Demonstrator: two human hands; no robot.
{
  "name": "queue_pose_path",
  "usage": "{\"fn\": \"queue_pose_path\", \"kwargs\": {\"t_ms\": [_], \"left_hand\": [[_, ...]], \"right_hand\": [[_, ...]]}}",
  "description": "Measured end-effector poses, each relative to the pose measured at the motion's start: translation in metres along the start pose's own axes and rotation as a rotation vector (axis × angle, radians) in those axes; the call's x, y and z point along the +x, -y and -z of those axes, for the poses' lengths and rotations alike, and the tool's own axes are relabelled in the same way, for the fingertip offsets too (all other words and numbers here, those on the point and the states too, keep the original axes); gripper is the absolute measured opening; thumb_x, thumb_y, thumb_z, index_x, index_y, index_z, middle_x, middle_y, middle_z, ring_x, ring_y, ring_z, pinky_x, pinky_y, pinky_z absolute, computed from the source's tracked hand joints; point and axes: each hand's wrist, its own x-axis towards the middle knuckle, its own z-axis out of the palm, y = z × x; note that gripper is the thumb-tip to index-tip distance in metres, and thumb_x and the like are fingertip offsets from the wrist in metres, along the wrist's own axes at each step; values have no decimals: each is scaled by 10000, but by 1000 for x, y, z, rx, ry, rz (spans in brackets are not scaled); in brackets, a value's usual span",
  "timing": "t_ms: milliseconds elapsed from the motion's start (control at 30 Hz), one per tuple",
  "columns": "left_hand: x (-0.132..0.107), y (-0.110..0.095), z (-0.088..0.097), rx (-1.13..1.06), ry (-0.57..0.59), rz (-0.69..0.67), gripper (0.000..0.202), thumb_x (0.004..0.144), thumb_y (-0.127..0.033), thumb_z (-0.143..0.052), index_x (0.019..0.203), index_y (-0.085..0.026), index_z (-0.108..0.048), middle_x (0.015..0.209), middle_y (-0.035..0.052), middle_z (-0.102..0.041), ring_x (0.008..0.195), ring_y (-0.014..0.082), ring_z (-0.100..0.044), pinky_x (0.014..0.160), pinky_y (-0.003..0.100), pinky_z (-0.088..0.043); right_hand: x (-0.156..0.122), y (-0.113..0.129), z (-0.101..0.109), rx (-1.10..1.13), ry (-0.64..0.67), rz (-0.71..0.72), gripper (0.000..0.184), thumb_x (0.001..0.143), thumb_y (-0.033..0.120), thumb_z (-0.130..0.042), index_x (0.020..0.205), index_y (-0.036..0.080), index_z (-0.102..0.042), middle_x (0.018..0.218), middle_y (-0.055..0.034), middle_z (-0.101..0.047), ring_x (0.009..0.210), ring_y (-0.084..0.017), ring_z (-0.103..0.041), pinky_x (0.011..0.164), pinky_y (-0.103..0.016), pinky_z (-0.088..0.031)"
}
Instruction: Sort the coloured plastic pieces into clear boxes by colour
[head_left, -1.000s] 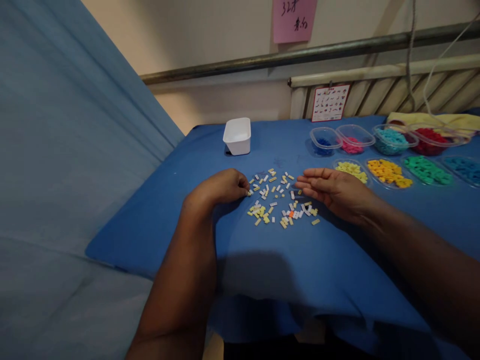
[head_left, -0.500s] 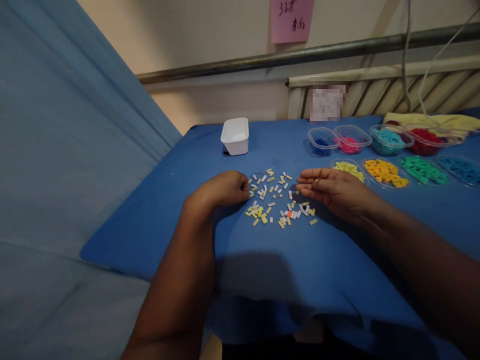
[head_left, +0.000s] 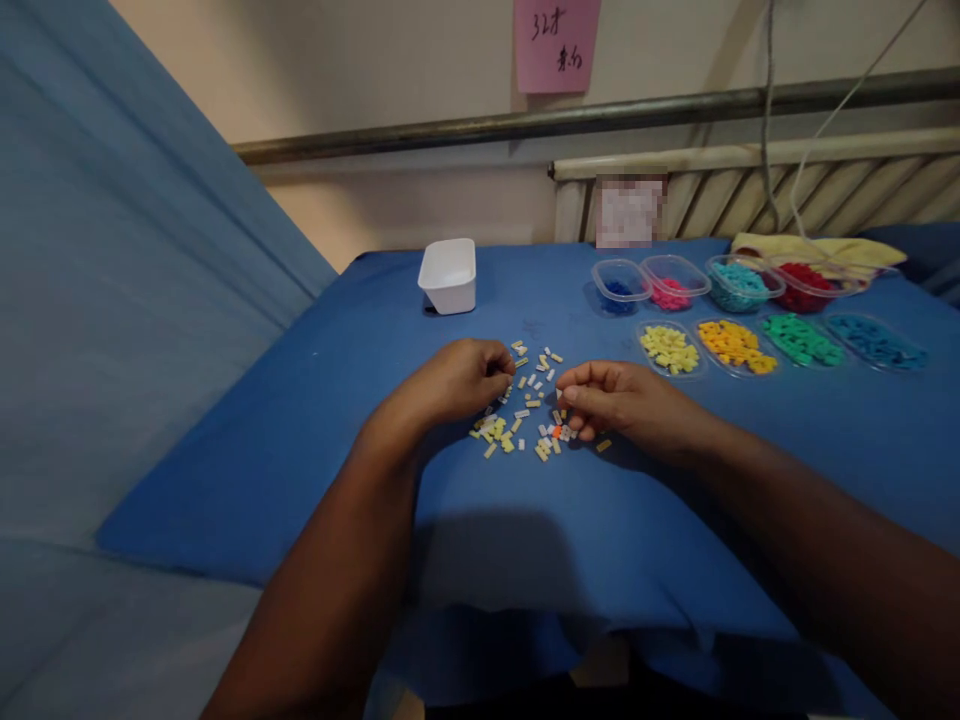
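A scatter of small yellow and white bricks [head_left: 529,408], with one orange piece, lies on the blue-covered table [head_left: 525,520]. My left hand [head_left: 457,380] rests at the pile's left edge, fingers curled in a pinch at some bricks. My right hand [head_left: 615,400] sits at the pile's right edge, fingers curled together over small pieces; what they hold is too small to name.
A white square tub [head_left: 448,275] stands at the back left. Several clear trays of sorted bricks line the back right: blue [head_left: 619,285], pink [head_left: 673,285], yellow [head_left: 667,348], orange [head_left: 735,345], green [head_left: 801,340]. A blue curtain [head_left: 112,300] hangs at the left.
My right hand has turned from palm-up and flat to curled, and moved in onto the pile. My left hand has lifted slightly into a pinch. The camera has shifted to the right.
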Motion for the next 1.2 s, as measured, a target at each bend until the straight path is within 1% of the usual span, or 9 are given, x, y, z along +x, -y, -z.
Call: {"fn": "queue_pose_path", "kwargs": {"t_ms": [67,200,300,500,633,767,967,1133,1200], "left_hand": [[2,-4,-6,-15,-26,11,149,871,-240,-682,965,-190,-787,837,27,-763,715,163,-649,657,286,-455],[2,-21,-25,-428,-93,-97,209,907,-318,-750,1046,-165,-782,887,51,-767,770,159,-681,704,283,-519],[2,-31,-41,-576,-85,-171,229,916,-354,-787,1041,-163,-785,914,63,-778,817,168,-710,756,298,-559],[8,-30,-57,-614,-136,-151,198,923,-346,-808,997,-163,-806,913,58,-802,835,164,-728,766,286,-563],[8,-28,-54,-609,-109,-145,198,958,-341,-771,1000,-158,-834,935,74,-826,850,172,-748,788,290,-573],[6,-23,-41,-500,-39,-236,198,984,-312,-725,1026,-167,-853,990,73,-837,885,173,-755,803,282,-570],[-2,-3,-12,-267,-61,-215,203,955,-292,-748,1084,-175,-853,1019,75,-820,867,174,-739,784,283,-567],[-32,3,-1,-52,217,-309,287,963,-150,-663,1179,-240,-829,1203,64,-804,1083,206,-748,988,344,-589],[-44,1,-2,48,257,-353,325,989,-111,-606,1190,-257,-815,1231,57,-794,1147,207,-735,1045,351,-571]], "right_hand": [[0,-2,0,41,3,6,253,826,254,-913,1030,222,-767,917,-53,-841,718,-167,-779,692,-298,-678],[1,-4,1,121,-19,55,221,830,263,-904,1020,220,-799,1017,-86,-856,927,-212,-824,850,-344,-705],[1,-3,-1,103,-28,103,274,862,359,-910,1092,233,-833,1057,-73,-856,913,-193,-810,826,-322,-700],[2,-2,-2,-53,-111,217,338,818,413,-955,1098,250,-859,1019,-59,-858,820,-192,-783,701,-319,-682],[2,-3,-2,-68,-124,227,345,831,415,-945,1112,238,-853,994,-72,-855,871,-219,-803,724,-339,-690],[3,-4,-5,-9,-157,165,293,809,365,-967,1017,205,-835,883,-58,-834,810,-192,-796,719,-298,-683],[7,-6,0,306,-173,70,164,843,184,-897,961,184,-783,947,-84,-840,771,-155,-797,710,-226,-684],[13,-4,10,471,-221,32,180,874,29,-769,976,177,-767,970,-101,-830,832,-152,-810,827,-221,-703],[13,-4,11,487,-218,27,224,864,-16,-738,990,167,-771,1000,-109,-826,893,-158,-818,885,-223,-699]]}}
